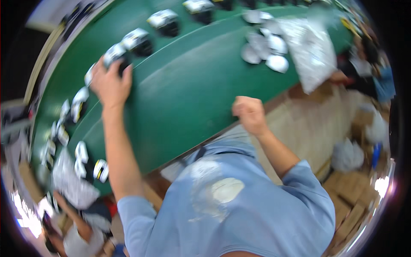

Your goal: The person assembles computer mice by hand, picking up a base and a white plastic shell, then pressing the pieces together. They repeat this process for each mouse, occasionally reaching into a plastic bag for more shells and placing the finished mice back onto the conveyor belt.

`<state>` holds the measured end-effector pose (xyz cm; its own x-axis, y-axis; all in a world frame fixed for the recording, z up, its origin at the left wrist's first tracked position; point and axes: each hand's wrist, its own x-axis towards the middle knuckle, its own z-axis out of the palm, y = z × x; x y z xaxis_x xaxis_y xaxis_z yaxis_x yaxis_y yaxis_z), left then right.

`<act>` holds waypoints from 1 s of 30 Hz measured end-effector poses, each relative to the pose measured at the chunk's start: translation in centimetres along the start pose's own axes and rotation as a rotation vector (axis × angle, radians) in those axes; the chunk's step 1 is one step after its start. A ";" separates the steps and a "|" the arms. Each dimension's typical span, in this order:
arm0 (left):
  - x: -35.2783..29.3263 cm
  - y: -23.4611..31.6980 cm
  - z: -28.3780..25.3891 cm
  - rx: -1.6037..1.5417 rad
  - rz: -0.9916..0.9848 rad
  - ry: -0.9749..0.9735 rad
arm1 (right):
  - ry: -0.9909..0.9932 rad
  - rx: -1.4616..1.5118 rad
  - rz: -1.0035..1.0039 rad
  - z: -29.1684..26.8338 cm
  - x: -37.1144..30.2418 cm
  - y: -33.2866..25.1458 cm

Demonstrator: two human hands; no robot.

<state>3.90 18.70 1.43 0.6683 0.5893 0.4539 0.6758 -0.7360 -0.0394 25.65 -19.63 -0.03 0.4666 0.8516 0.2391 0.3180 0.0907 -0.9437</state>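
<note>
Left hand: The left hand (111, 81) was found reached out over the green work surface (188, 90), placed at a white-and-black rounded item (114, 51); its thumb was parted widely from the fingers. Whether the item was gripped or only touched could not be told.
Item position: The item was noted near the far left side of the surface, in a curved row shared with similar units (137, 42).
Right hand: The right hand (250, 113) was seen by the near edge, its fingers curled into a fist; whether anything was enclosed could not be told.
Upper right: White rounded pieces (277, 64) were observed grouped together, just beside a clear plastic bag (311, 55).
Lower left: A second plastic bag (72, 182) was recorded near a co-worker (81, 240).
Right side: Brown cartons (351, 186) were sighted beyond the surface.
</note>
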 end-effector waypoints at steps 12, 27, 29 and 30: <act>-4.8 7.0 -6.1 -0.093 0.106 -0.091 | 0.503 -1.231 0.079 -28.6 8.0 7.0; -7.5 8.1 -7.1 -0.397 0.182 -0.432 | 0.717 -0.857 -0.012 -28.2 6.9 5.3; -7.6 8.0 -7.0 -0.435 0.098 -0.468 | 0.689 -0.867 -0.043 -27.9 7.3 5.2; -7.6 8.1 -7.1 -0.438 0.101 -0.470 | 0.655 -0.884 0.042 -28.3 7.3 5.3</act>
<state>2.08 5.87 3.93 0.8540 0.5196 0.0253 0.4792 -0.8048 0.3501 54.09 -27.51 3.21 0.7553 0.3825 0.5322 0.6481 -0.5565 -0.5198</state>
